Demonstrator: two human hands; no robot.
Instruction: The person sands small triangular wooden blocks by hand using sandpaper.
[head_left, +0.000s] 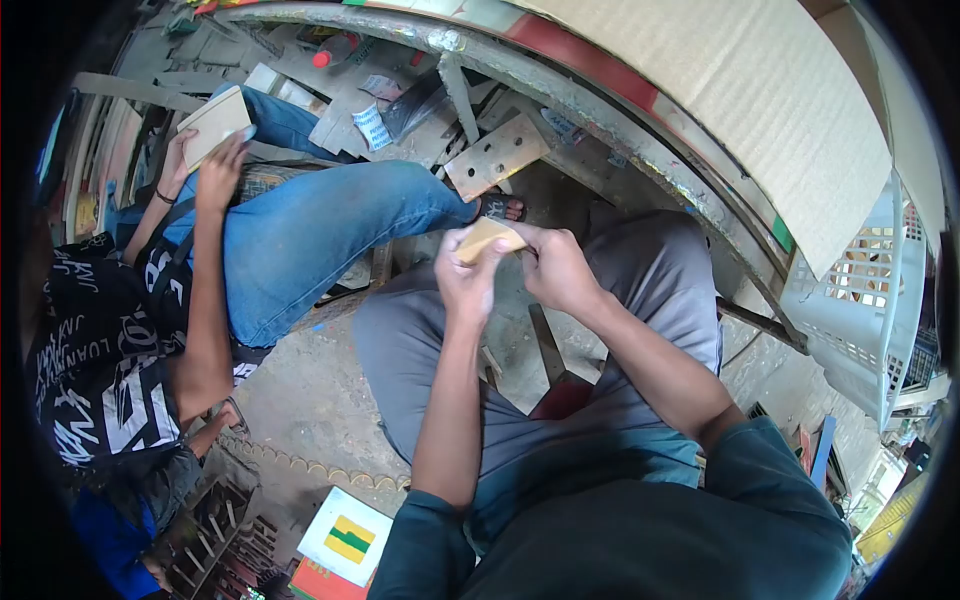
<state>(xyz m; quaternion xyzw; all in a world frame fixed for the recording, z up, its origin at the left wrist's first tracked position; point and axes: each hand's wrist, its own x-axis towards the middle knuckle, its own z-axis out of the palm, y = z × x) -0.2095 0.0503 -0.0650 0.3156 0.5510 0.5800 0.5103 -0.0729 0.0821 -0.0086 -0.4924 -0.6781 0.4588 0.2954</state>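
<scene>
A small, flat tan piece (490, 241), which looks like wood, is held above my lap between both hands. My left hand (466, 278) is closed around its left side, with the thumb on the near face. At the piece's right end, my right hand (562, 270) has its fingers curled and pinched against the corner. Whether anything else lies between those right fingers is hidden. Beyond the piece, a wooden board with several dark holes (497, 158) leans near another person's foot.
To my left sits a person in jeans (310, 245), holding a tan board (216, 127). A metal-edged bench (600, 125) curves in front. Cardboard (740, 90) and a white plastic basket (850, 300) stand at right. A white card with a yellow-green patch (345, 535) lies lower left.
</scene>
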